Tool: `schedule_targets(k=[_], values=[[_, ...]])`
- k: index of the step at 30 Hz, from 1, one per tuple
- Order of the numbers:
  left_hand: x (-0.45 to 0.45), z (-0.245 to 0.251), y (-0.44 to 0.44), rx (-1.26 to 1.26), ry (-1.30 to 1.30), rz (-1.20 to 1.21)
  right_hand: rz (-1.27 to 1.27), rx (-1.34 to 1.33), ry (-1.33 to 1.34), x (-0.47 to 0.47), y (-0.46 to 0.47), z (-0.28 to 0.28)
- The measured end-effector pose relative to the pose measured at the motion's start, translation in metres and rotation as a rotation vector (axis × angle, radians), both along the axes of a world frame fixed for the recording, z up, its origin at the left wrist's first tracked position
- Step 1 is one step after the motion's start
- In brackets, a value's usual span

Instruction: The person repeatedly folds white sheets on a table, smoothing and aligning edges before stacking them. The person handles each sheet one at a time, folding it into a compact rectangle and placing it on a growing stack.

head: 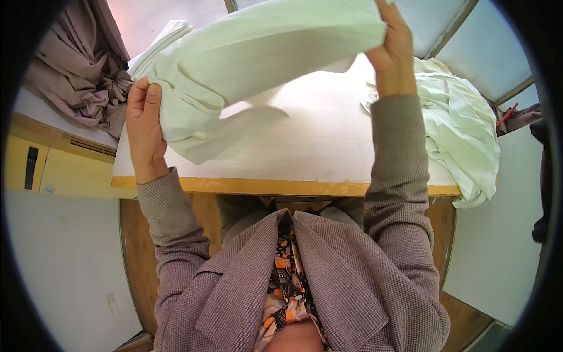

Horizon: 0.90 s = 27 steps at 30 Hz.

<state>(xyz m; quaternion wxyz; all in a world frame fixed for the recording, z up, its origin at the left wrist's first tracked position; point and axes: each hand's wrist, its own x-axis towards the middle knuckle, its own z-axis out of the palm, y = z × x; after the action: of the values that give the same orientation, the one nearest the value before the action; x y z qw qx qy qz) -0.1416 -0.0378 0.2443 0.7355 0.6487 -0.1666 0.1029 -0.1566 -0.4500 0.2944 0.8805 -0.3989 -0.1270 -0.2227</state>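
Note:
A white cloth is stretched between my two hands above a white table. My left hand grips its near left end, thumb on top, where the fabric bunches in folds. At the upper right my right hand holds the other end, higher and farther from me. A loose flap of the cloth droops over the tabletop from the left end. Just beyond my left hand lies a stack of folded white cloth.
A rumpled heap of white cloth covers the table's right end and hangs over its front edge. Mauve fabric is piled at the far left. A yellow strip lines the table's front edge. A red object sticks up at right.

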Motion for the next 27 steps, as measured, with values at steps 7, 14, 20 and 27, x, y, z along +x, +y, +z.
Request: schedule_targets(k=[7, 14, 20, 27], values=[[-0.032, -0.060, -0.039, 0.895, 0.179, -0.326, -0.067, -0.074, 0.501, -0.071, -0.031, -0.095], [-0.044, -0.117, -0.072, 1.267, 0.351, -0.448, -0.099, -0.183, 0.990, -0.144, -0.057, -0.209], [-0.042, -0.138, -0.075, 1.399, -0.027, -0.534, -0.153, -0.677, 0.999, -0.195, -0.045, -0.225], [-0.031, -0.150, -0.081, 1.493, -0.172, -0.552, -0.209, -1.078, 0.856, -0.196, -0.059, -0.260]])
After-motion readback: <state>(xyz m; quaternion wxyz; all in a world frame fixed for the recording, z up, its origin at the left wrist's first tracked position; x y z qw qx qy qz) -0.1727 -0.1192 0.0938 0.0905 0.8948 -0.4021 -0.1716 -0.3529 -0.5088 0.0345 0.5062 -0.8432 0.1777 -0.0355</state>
